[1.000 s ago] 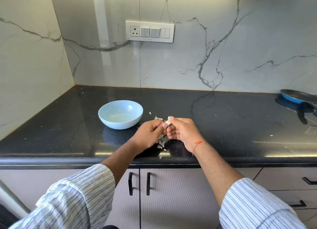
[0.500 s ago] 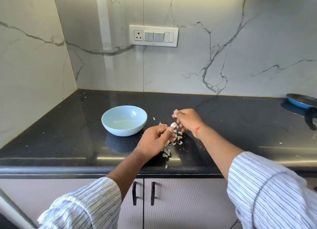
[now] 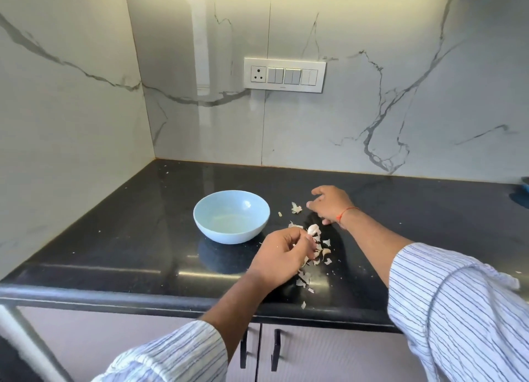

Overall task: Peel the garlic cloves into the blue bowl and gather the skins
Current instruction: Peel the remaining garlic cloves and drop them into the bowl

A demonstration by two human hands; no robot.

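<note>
Garlic clove (image 3: 313,229): pinched at left hand (image 3: 282,257) fingertips, blue bowl (image 3: 231,216) just left; right hand (image 3: 332,204) (fingers loosely curled, empty) farther.

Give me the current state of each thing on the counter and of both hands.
Round light-blue bowl: upright on the black counter, no clove visible inside.
Pale garlic clove: pinched at the left hand's fingertips, beside the bowl.
Papery garlic skins: scattered loose on the counter, not gathered.
Left hand: fingers curled, holding the clove.
Right hand: fingers loosely bent, reaching toward a skin scrap; contact unclear.
White wall switch panel: nothing plugged in.
</note>
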